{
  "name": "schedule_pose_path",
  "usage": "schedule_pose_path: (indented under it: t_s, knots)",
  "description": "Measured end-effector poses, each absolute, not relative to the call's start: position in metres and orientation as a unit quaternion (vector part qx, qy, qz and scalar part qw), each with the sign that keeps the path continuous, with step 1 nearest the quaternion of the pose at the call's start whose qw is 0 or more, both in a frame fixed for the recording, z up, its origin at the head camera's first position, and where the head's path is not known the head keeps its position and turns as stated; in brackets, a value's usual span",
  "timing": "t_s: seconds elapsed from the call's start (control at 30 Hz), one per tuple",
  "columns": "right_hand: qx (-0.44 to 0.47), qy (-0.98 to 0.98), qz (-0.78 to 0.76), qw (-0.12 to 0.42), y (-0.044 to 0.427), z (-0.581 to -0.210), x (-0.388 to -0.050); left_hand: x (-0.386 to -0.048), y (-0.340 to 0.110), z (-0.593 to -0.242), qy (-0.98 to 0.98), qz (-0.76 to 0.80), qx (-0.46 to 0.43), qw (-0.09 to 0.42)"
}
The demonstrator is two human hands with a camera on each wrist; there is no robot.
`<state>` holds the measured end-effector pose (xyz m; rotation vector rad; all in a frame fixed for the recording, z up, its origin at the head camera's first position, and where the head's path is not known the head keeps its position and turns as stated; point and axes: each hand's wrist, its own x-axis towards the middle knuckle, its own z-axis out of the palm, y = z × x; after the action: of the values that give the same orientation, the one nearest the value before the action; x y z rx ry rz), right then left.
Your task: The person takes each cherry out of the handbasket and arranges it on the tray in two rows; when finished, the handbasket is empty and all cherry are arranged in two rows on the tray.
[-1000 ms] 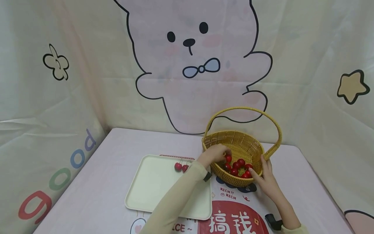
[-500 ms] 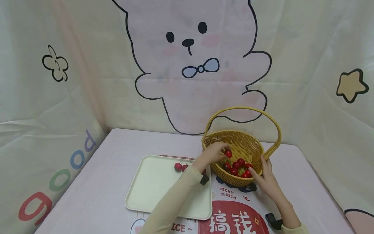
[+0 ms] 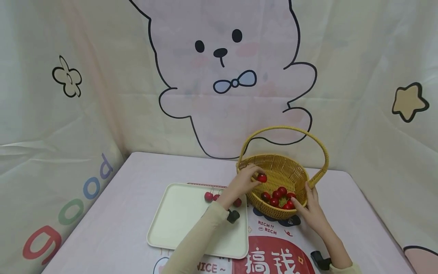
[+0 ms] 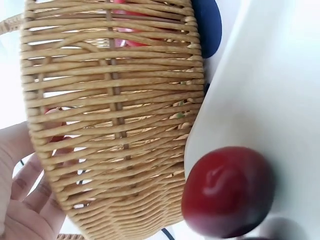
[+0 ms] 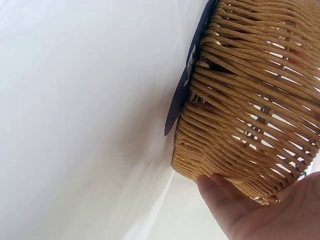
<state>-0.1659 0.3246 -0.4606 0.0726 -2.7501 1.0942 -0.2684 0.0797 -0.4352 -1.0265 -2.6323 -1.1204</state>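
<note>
In the head view my left hand [image 3: 242, 183] pinches a red cherry [image 3: 261, 178] over the left side of the yellow wicker basket [image 3: 273, 160]. The left wrist view shows the fingers behind the basket's woven wall [image 4: 120, 105], with the cherry mostly hidden there. My right hand [image 3: 315, 215] grips the basket's right rim, thumb over the edge and fingers along the outside. Several red cherries [image 3: 276, 194] lie in the front of the basket. On the pale tray [image 3: 178, 220] rest a few more, one cherry [image 4: 227, 192] close to the wall of the basket.
The tray stands left of the basket, its right edge nearly against it, under my left forearm [image 3: 200, 236]. A tall arched handle [image 3: 287, 127] rises over the basket. Beneath lies a printed mat [image 3: 273, 255] on the white table [image 3: 113, 213]. A cloth backdrop [image 3: 137, 114] closes off the back.
My left hand has lifted a cherry from among the others and drawn it up and left toward the basket's left rim. The right hand has stayed on the rim.
</note>
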Motion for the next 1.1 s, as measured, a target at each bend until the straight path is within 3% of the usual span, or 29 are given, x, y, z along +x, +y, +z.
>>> schedule_pose_path:
  t_s: [0.33, 1.1]
  knots:
    - [0.022, -0.926, 0.366, 0.088, 0.324, -0.46, -0.167, -0.263, 0.06, -0.428, -0.844, -0.427, -0.316, 0.079]
    - [0.025, -0.923, 0.372, 0.092, 0.324, -0.46, -0.166, -0.252, 0.017, -0.42, -0.792, -0.512, -0.322, 0.08]
